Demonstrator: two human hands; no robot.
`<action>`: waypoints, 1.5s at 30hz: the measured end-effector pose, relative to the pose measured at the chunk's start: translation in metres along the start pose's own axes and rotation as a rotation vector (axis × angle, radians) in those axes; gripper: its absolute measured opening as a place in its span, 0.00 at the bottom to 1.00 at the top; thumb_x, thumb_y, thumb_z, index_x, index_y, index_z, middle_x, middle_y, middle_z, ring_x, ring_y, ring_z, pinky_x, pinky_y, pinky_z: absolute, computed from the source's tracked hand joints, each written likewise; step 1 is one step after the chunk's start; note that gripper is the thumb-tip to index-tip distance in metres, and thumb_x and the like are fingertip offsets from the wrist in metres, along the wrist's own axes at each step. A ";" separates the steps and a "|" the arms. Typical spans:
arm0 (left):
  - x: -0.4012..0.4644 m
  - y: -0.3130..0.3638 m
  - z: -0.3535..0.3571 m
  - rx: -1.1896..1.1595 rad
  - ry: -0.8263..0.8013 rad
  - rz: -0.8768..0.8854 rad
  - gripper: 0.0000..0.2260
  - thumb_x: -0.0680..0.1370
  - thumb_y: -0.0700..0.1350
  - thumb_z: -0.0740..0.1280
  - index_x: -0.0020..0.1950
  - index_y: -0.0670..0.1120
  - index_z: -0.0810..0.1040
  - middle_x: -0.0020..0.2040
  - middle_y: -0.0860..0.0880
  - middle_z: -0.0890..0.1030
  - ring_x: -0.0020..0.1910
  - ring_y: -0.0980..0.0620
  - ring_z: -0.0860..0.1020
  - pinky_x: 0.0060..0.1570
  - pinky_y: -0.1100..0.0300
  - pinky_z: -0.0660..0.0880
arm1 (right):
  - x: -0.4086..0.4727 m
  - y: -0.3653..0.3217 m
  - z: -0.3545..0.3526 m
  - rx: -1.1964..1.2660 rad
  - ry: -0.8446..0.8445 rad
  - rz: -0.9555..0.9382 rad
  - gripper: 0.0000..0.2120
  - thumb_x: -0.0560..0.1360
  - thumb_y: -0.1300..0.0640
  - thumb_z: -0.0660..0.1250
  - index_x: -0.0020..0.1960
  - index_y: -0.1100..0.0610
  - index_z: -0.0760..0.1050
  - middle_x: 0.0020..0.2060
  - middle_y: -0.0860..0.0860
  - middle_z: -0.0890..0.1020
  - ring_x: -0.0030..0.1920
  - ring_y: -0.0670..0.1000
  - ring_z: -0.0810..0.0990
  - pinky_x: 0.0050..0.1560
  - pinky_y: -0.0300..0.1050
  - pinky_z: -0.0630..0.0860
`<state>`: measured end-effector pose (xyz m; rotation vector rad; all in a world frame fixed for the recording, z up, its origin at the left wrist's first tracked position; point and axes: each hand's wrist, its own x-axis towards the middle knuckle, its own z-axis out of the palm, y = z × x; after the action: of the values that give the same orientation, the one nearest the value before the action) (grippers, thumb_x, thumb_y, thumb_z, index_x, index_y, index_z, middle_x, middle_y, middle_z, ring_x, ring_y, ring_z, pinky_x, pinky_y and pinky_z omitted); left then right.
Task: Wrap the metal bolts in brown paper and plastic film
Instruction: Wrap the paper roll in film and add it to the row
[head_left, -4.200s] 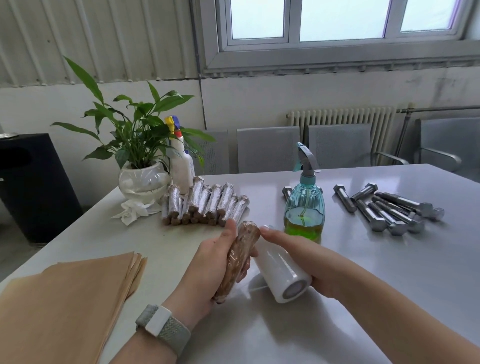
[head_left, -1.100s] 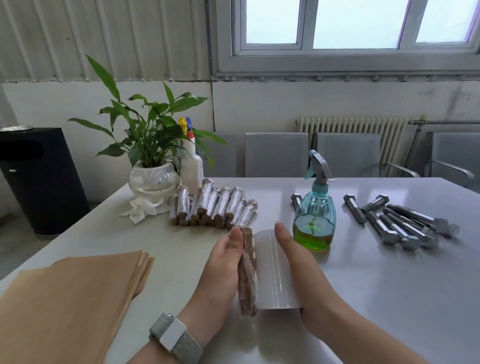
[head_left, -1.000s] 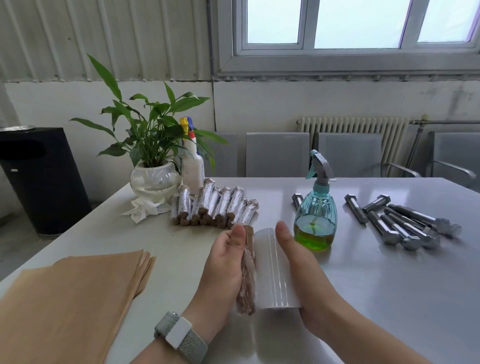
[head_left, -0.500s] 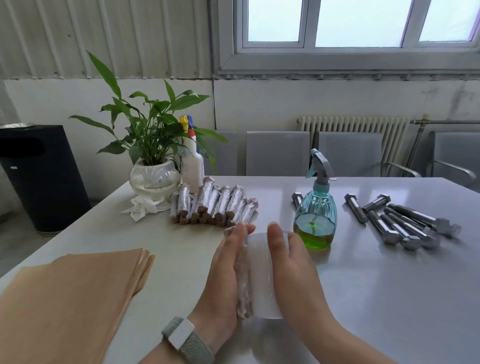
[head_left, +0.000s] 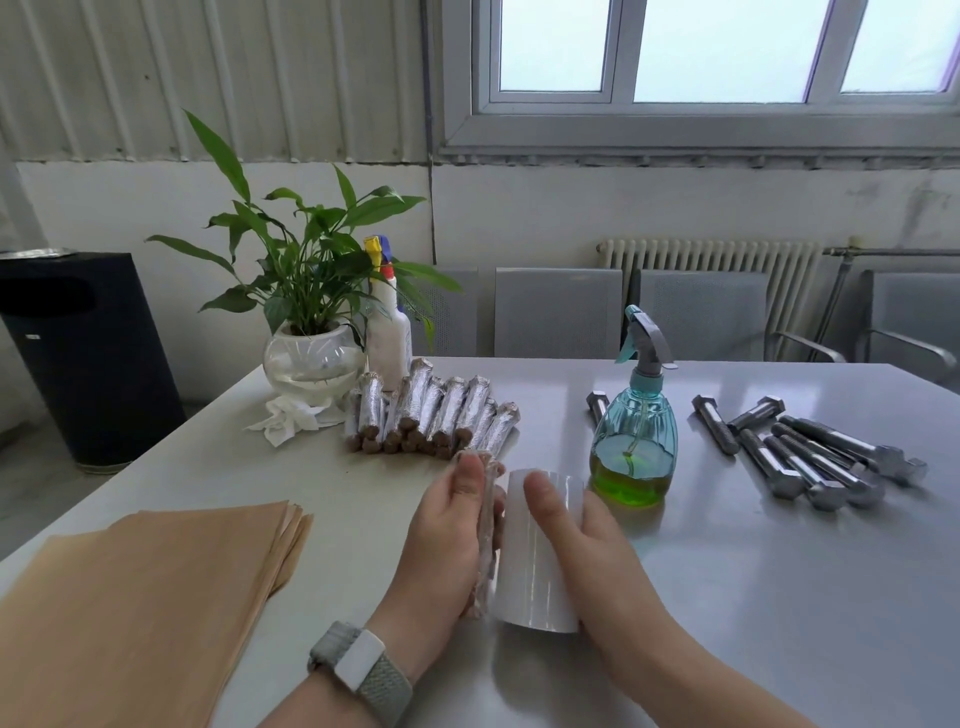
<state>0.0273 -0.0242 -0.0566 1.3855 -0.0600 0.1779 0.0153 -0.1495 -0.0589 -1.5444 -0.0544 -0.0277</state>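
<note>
Plastic film roll (head_left: 535, 551) sits in the curled right hand (head_left: 587, 545), touching the part-filmed bolt (head_left: 485, 540) that the left hand (head_left: 444, 535) grips, near the table's (head_left: 779, 623) front edge. Best keep the film taut and overlapping while turning. Open tabletop lies ahead-right before the spray bottle (head_left: 634, 447); the brown paper (head_left: 140, 613) lies left.

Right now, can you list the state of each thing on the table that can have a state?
left hand: grips the bolt in hand
right hand: holds the film roll
bolt in hand: wrapped, film on it
film roll: pressed against that bolt
wrapped bolts: finished, piled
bare bolts: unwrapped, lying loose
brown paper: flat stack, unused
teal spray bottle: upright, part full of green liquid
</note>
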 end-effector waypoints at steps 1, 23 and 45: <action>0.000 0.001 -0.001 0.015 0.010 0.026 0.26 0.76 0.62 0.60 0.54 0.39 0.78 0.48 0.32 0.81 0.46 0.41 0.82 0.50 0.38 0.77 | 0.000 0.001 0.001 -0.058 0.059 -0.042 0.31 0.63 0.27 0.67 0.54 0.49 0.77 0.46 0.46 0.85 0.46 0.44 0.84 0.51 0.48 0.80; -0.004 -0.003 0.006 -0.409 -0.092 -0.214 0.22 0.81 0.57 0.57 0.54 0.44 0.84 0.55 0.38 0.83 0.53 0.43 0.83 0.45 0.52 0.81 | 0.002 -0.006 0.001 0.021 0.159 0.065 0.34 0.62 0.27 0.67 0.55 0.54 0.74 0.48 0.52 0.83 0.49 0.52 0.83 0.56 0.60 0.78; -0.011 -0.005 0.008 -0.322 -0.089 -0.012 0.23 0.68 0.58 0.74 0.57 0.48 0.75 0.46 0.48 0.84 0.44 0.52 0.84 0.38 0.58 0.80 | -0.004 -0.006 0.012 -0.132 0.246 -0.086 0.34 0.65 0.21 0.49 0.47 0.50 0.71 0.40 0.45 0.80 0.40 0.38 0.78 0.42 0.45 0.72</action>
<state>0.0179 -0.0342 -0.0616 1.0722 -0.1484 0.0915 0.0110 -0.1378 -0.0524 -1.6589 0.0782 -0.2940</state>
